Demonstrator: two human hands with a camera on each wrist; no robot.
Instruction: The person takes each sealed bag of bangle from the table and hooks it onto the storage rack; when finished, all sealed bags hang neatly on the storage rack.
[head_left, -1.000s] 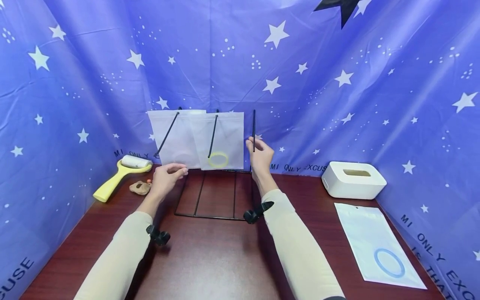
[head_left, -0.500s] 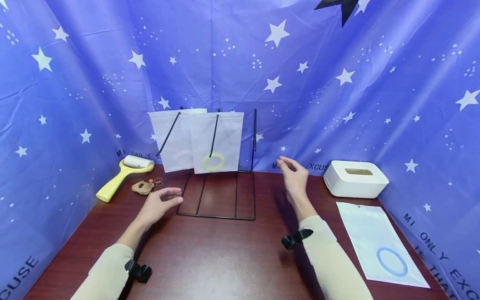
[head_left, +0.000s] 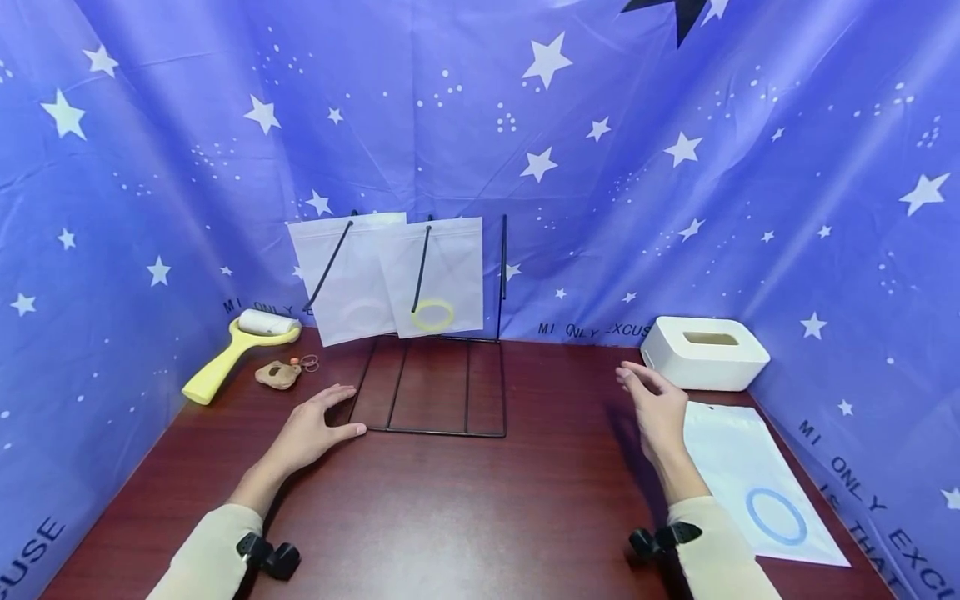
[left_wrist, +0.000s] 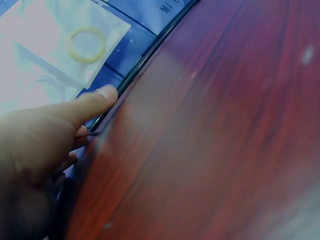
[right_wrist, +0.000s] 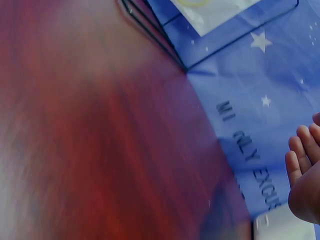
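A black wire rack [head_left: 504, 392] stands at the back of the table with three prongs. Two white zip pouches hang on it: the left pouch [head_left: 330, 292] shows a faint pink ring, and the right pouch [head_left: 457, 267] a yellow ring. At the rack's front left corner, my left hand [head_left: 303, 433] has its thumb and fingers spread beside the frame; in the left wrist view the thumb lies close to the bar. My right hand [head_left: 662, 421] hovers with loosely bent fingers and nothing in them. Partly behind its wrist lies a flat white pouch [head_left: 727, 450] with a blue ring.
A white tissue box [head_left: 705, 358] sits at the back right. On the left lie a yellow-handled lint roller [head_left: 217, 375] and a small brown item [head_left: 277, 375] with an orange bead and thin rings. A blue star-patterned cloth [head_left: 450, 150] encloses the table [head_left: 450, 508].
My right hand has moved away from the rack's right prong, rightward and down toward the flat pouch. My left hand has dropped from the left pouch's bottom edge to the rack's front corner.
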